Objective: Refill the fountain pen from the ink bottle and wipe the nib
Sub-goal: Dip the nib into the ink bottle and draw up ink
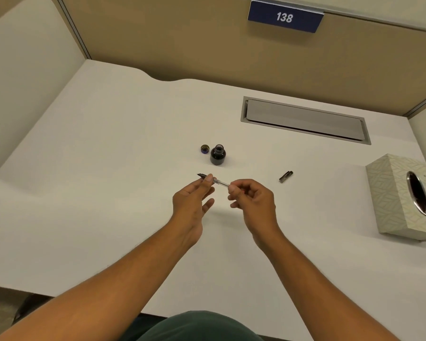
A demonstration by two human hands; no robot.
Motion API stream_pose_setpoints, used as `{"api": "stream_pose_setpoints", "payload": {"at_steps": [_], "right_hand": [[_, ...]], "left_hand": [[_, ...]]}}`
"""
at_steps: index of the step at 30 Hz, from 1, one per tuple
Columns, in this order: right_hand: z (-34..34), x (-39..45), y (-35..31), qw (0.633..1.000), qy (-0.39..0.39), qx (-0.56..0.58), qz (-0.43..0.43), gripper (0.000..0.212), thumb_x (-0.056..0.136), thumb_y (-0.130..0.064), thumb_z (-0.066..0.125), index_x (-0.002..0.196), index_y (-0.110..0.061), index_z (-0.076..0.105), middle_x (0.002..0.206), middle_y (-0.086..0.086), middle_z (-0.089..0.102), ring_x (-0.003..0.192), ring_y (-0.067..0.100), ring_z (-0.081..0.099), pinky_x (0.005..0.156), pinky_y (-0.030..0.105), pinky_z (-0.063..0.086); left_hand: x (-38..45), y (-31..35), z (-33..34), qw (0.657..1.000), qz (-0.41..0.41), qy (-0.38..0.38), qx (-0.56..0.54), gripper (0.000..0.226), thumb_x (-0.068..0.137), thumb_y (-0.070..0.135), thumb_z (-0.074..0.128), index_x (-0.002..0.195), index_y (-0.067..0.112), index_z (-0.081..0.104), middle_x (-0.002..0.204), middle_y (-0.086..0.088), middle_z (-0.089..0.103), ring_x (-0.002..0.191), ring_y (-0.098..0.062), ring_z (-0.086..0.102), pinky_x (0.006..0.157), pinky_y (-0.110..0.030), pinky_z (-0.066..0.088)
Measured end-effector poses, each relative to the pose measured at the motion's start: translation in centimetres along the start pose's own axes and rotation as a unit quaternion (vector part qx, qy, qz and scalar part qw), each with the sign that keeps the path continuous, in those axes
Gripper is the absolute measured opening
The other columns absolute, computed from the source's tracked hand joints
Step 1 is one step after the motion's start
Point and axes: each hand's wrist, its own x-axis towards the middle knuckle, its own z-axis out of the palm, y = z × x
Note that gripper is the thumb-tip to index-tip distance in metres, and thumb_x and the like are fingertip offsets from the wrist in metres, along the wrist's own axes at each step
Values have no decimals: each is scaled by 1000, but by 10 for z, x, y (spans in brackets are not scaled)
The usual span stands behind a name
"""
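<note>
Both hands hold the fountain pen's inner part (219, 182) above the white desk: a dark nib section pointing left with a clear converter behind it. My left hand (194, 200) pinches the section just behind the nib. My right hand (252, 198) pinches the converter's rear end. The open ink bottle (218, 155), dark and nearly full, stands just beyond the hands. Its cap (205, 149) lies upside down to the bottle's left. A dark pen piece (286, 176), barrel or cap, lies on the desk to the right.
A patterned tissue box (403, 195) with an oval opening stands at the desk's right edge. A grey cable hatch (305, 119) is set into the desk behind. Tan partition walls enclose the desk, with a blue sign reading 138 (284, 17).
</note>
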Motion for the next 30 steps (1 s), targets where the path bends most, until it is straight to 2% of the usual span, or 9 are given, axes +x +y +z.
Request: {"api": "stream_pose_setpoints", "payload": {"at_steps": [4,6,8,12,14,16,20,26,30], "right_hand": [[-2,30,-25,999,-7,-46,-24,6,95,-14,73,93,-19,78,80,-5,77,73,7,73,64,19,58],[-5,50,-40,993,-17,-105,-49,11,95,-11,71,93,-19,78,80,-5,76,75,9,72,68,25,61],[-8,70,-55,979,-28,-185,-76,12,96,-11,70,95,-19,78,81,-2,75,76,14,72,71,27,63],[-5,103,-90,931,-66,-339,-117,11,98,-14,68,97,-19,77,82,-8,74,74,9,70,66,22,59],[2,117,-107,906,-86,-392,-132,9,98,-16,68,98,-18,77,87,-9,73,75,5,68,64,21,53],[11,126,-121,882,-108,-436,-141,9,98,-17,69,99,-18,77,89,-11,71,78,2,65,64,20,45],[26,140,-139,849,-124,-489,-157,10,98,-15,69,103,-17,77,90,-10,67,81,7,63,68,23,44],[37,152,-143,819,-117,-536,-167,16,98,-15,69,114,-16,72,109,2,73,93,20,67,84,36,56],[38,158,-138,795,-101,-571,-176,13,101,-15,64,112,-16,71,100,1,74,91,22,68,77,35,56]], "left_hand": [[9,12,-14,993,6,-67,101,34,81,36,89,111,20,83,105,7,83,108,-17,75,84,-32,62],[16,21,-24,979,45,-58,189,43,82,39,89,120,23,79,113,10,80,109,-16,74,93,-36,60],[27,33,-32,954,113,-36,274,50,84,46,86,129,28,73,119,14,76,107,-11,71,91,-32,57],[60,70,-26,852,299,-80,422,43,88,47,82,126,31,74,113,17,73,101,-3,63,77,-19,47],[76,90,-9,798,345,-132,476,36,89,41,82,121,26,78,106,15,77,95,5,62,77,-12,44],[89,105,9,772,349,-171,502,33,88,35,84,117,19,81,96,12,79,85,12,65,75,-5,43],[110,114,38,769,333,-190,511,31,86,32,86,111,15,84,94,-1,84,74,-8,72,80,-29,58],[142,114,52,763,326,-181,528,20,87,28,85,103,16,87,100,-4,85,67,-12,70,76,-33,56],[160,109,54,772,315,-183,520,19,86,28,86,102,16,87,102,-3,85,64,-8,66,76,-36,57]]}}
